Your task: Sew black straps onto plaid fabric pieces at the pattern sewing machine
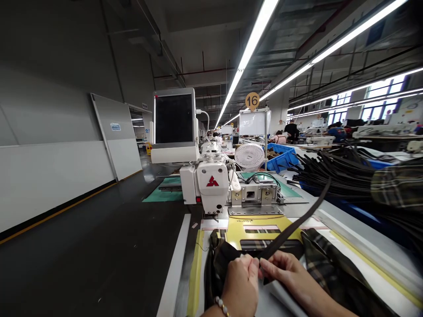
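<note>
Two hands at the machine front: left hand [239,286], beaded bracelet [221,305] on its wrist, and right hand [284,268], both curled nearly shut, fingers meeting in a pinch on a dark brown strap [297,224]. Strap is narrow and flat, crosses a yellow template plate [264,229], rises free to upper right; lower end runs into dark fabric [216,268] by left hand. Plaid fabric piece [333,273] lies just right of the hands on the bench. Ahead, sewing machine head [212,193] with red three-diamond logo [212,181]. Round yellow sign [252,101] reads 16. Handwriting on white label [246,221] too small to read. Black strap bundle [333,171] sits right, near blue crate [280,158].
</note>
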### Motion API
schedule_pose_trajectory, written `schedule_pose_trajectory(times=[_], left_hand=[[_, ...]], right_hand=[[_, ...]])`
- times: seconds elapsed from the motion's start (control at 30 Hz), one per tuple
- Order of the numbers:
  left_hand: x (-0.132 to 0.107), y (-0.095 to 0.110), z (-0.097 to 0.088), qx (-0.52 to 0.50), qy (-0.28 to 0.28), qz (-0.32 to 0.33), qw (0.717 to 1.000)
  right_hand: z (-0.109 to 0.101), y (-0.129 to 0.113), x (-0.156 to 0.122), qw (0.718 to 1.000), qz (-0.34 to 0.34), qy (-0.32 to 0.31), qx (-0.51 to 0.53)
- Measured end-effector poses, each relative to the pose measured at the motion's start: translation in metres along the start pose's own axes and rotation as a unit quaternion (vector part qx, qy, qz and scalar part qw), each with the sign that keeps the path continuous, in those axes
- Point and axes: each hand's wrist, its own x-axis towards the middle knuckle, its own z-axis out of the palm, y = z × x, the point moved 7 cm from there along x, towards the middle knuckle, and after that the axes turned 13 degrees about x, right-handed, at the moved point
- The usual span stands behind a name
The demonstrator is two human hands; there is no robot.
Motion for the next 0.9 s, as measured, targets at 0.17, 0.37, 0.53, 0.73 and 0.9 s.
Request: schedule_pose_trajectory(times=[0.17, 0.37, 0.53, 0.73, 0.9], left_hand=[[0.001, 0.0, 0.001, 0.008, -0.006, 0.005, 1.0], [-0.001, 0.003, 0.004, 0.055, -0.025, 0.024, 0.998], [-0.01, 0.013, -0.003, 0.134, -0.035, 0.036, 0.99], [-0.006, 0.015, -0.029, 0.26, 0.061, 0.101, 0.958], [0.012, -0.006, -0.035, 0.285, -0.018, 0.095, 0.954]], right_hand=[[-0.004, 0.004, 0.001, 1.0, 0.013, -0.005, 0.0], [0.004, 0.004, -0.001, 0.997, 0.03, -0.044, 0.058], [0.014, -0.003, -0.005, 0.997, -0.001, -0.062, 0.05], [-0.012, -0.037, 0.009, 0.997, -0.029, 0.006, -0.073], [-0.024, -0.073, 0.049, 0.986, -0.039, 0.014, -0.16]])
